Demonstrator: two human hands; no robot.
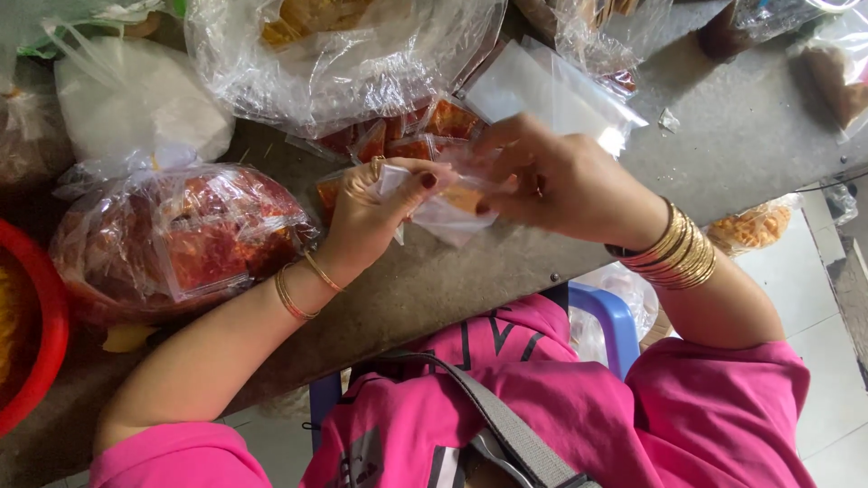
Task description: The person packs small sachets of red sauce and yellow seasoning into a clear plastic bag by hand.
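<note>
Two hands pinch one small clear plastic packet over the bench.

From the head camera, the left hand (pixel 375 203) and the right hand (pixel 551 181) are both closed on the small clear plastic packet (pixel 448 210), one at each end, so it hangs just above the grey bench (pixel 741 136) where both can work on it. The packet is thin and see-through, with an orange-red bit inside. More small red packets (pixel 411 136) lie just behind it, close to reach. A big clear bag of red pieces (pixel 181 239) sits to the left.
</note>
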